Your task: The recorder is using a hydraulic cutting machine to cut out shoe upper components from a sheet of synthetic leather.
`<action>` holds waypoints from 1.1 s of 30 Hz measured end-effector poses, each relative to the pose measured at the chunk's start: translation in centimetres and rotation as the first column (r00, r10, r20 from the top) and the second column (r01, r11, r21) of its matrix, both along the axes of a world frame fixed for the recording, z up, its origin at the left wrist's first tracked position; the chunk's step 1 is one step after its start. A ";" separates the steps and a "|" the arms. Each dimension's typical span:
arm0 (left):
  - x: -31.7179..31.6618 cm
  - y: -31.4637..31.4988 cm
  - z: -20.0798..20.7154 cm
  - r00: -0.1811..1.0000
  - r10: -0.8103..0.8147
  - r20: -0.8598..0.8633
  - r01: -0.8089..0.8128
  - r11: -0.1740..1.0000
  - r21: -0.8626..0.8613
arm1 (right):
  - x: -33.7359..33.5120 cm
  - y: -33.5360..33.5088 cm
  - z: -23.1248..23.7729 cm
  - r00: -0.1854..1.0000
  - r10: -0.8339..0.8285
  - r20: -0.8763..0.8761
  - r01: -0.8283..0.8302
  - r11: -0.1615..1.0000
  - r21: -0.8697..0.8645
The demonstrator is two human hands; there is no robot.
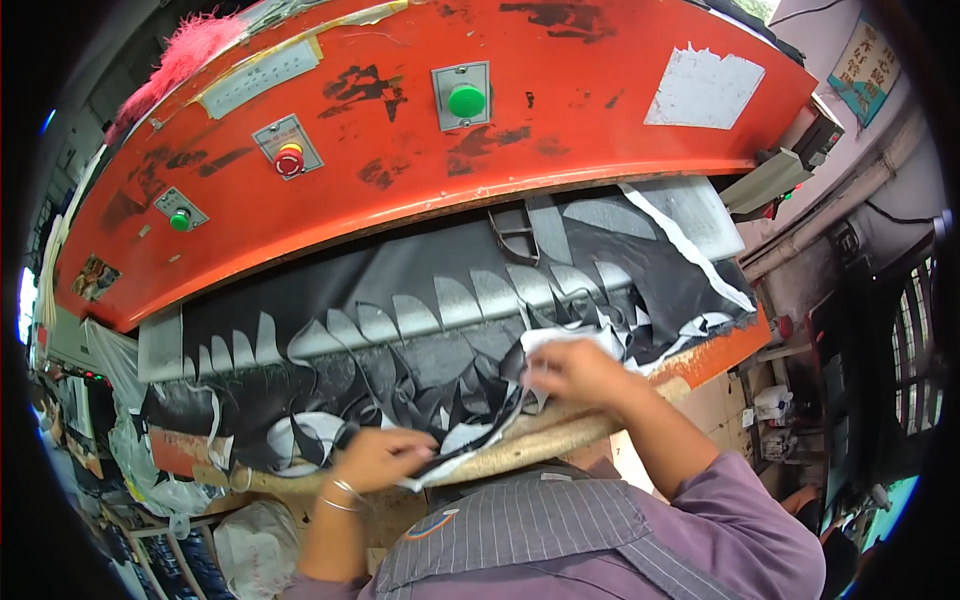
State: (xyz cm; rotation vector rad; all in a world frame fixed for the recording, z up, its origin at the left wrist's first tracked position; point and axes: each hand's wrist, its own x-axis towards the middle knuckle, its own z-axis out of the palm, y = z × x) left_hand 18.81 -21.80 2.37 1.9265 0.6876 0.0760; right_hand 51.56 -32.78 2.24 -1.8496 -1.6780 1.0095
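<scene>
The left hand [385, 460] is loosely curled at the near edge of the orange-painted counter [175, 452] — blur hides whether it grips anything. Rightward, tangled, white-backed black sheet scraps [470, 402] lie between the hands. The right hand [575, 374] has its fingers bent inward beside a raised white flap [541, 338], its hold also unclear — handling these well calls for firm pinches, even tension and untangling thin points first

A head-worn fisheye view (edges bowed) looks down, close above the hands [580, 372], facing the red machine [560, 125]
</scene>
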 end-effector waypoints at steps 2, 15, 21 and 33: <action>0.2 6.1 -0.1 0.964 0.242 0.113 -0.263 0.936 0.236 | 2.8 3.9 -1.8 0.934 -0.330 0.135 0.222 0.835 0.503; 20.2 20.4 -4.8 0.951 0.112 -0.290 0.175 0.576 0.798 | 8.5 11.3 -4.3 0.852 -0.401 -0.337 0.503 0.806 0.311; 19.5 20.2 -7.5 0.975 0.199 0.099 -0.219 0.777 0.590 | 1.6 15.8 -6.9 0.888 -0.399 0.228 0.164 0.739 0.654; 20.1 19.5 -5.6 0.998 0.058 0.010 -0.051 0.770 0.636 | 2.9 15.3 -7.7 0.890 -0.287 0.353 -0.016 0.755 0.655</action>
